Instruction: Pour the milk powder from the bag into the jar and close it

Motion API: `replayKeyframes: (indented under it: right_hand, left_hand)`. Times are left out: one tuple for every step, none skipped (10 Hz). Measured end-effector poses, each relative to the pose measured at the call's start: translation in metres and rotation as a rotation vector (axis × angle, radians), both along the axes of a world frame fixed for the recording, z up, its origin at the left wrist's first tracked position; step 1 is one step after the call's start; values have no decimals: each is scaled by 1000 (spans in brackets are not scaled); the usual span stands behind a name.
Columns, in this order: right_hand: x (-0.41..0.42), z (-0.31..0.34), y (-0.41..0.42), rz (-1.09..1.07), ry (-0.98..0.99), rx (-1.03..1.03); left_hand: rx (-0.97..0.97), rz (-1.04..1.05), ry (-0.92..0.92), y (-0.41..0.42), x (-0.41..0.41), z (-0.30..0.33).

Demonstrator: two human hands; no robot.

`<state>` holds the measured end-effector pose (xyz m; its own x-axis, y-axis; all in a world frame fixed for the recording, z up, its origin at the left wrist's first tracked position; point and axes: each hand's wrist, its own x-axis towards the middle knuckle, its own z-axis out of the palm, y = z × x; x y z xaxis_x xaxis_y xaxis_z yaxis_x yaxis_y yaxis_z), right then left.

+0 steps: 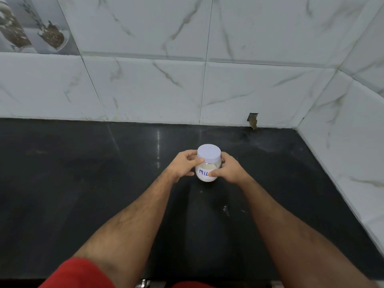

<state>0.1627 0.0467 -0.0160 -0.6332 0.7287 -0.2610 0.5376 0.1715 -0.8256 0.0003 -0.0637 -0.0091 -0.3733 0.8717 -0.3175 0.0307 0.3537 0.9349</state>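
Black desk (83, 183), jar (206, 173) upright mid-surface, both hands on it.
Lavender lid (208, 153) sits on the jar; white powder visible through the clear wall, handwritten label reads "MIL", rest covered. Left hand (184, 164) wraps the jar's left side, thumb at the lid rim. Right hand (229, 169) clamps the right side, thumb across the label. Marbled white tile wall (187, 80) behind and right. Red sleeve (76, 273) at bottom edge.

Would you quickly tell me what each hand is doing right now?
Left hand: closed on the jar, thumb at the lid.
Right hand: closed on the jar.
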Motion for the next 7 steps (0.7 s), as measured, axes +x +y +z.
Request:
replayKeyframes:
  right_hand:
    - [-11, 0, 14, 12, -26, 61]
    - [-19, -5, 21, 34, -54, 111]
    - [-25, -11, 23, 50, -61, 144]
    - [-26, -12, 23, 52, -55, 148]
    - [-23, -15, 29, 58, -46, 124]
    - [-16, -7, 26, 44, -33, 121]
    - [-12, 6, 22, 9, -20, 244]
  left_hand:
    - [14, 44, 28, 11, 2, 0]
    - [-1, 76, 49, 14, 1, -3]
    - [-34, 89, 85, 12, 1, -8]
    - [-49, 81, 122, 12, 1, -8]
    - [-77, 66, 113, 12, -3, -7]
    - [-102, 102, 179, 10, -6, -5]
    - [-120, 132, 469, 6, -8, 0]
